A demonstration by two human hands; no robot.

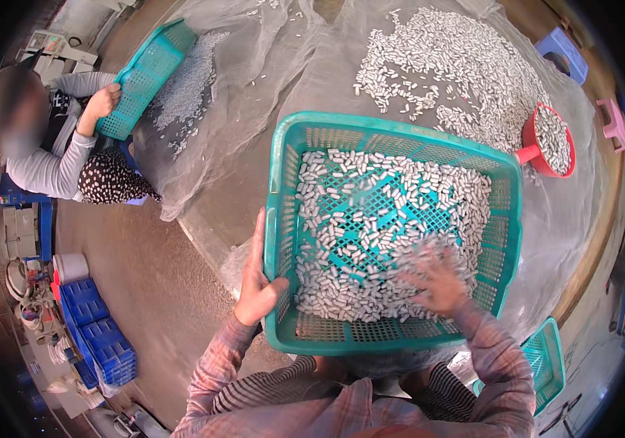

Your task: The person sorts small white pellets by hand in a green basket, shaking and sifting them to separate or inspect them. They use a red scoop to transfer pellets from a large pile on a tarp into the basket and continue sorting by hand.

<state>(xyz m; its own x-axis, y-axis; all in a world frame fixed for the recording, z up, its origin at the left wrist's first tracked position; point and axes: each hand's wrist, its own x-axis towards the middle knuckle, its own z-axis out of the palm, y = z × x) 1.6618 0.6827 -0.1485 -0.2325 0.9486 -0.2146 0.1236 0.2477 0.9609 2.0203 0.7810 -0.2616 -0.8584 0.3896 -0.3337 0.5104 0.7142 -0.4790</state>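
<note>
A green plastic basket (393, 343) with lattice walls and bottom sits before me at lap height. Many small whitish, capsule-like pieces (349, 299) cover much of its bottom, with bare lattice showing in the middle. My left hand (257, 288) grips the basket's left rim, thumb over the edge and fingers along the outside. Inside, towards the right front, my right hand (436, 281) lies over the pieces with its fingers spread. Motion blurs its fingertips and the pieces around them.
Beyond the basket, more whitish pieces (466, 58) lie heaped on a translucent sheet (276, 87). A red scoop (572, 169) full of them stands right. At left, another person (71, 164) tilts a green basket (148, 69). Blue crates (100, 328) stand lower left; another green basket (546, 365) is lower right.
</note>
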